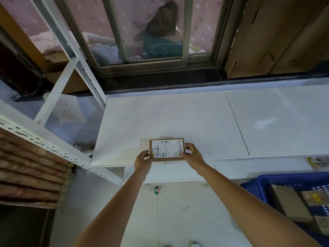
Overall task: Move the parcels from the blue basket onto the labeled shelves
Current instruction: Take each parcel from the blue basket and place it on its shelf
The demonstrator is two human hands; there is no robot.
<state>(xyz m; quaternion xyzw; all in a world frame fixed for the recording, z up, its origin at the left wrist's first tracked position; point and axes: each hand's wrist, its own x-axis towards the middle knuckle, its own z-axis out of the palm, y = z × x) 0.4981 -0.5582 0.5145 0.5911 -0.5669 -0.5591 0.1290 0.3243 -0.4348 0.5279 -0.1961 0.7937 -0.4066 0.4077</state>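
A small brown cardboard parcel (167,149) with a white shipping label lies flat near the front edge of a white shelf board (160,118). My left hand (143,159) grips its left end and my right hand (193,152) grips its right end, fingers curled over the edges. At the lower right stands the blue basket (256,186), holding several more brown parcels (292,202); it is partly cut off by the frame.
A white metal rack upright (58,93) and a perforated beam (44,143) stand at the left, with a handwritten paper sign (68,111) behind. A window (151,32) and cardboard sheets (277,36) lie beyond the shelf. A small bottle (157,190) lies on the floor.
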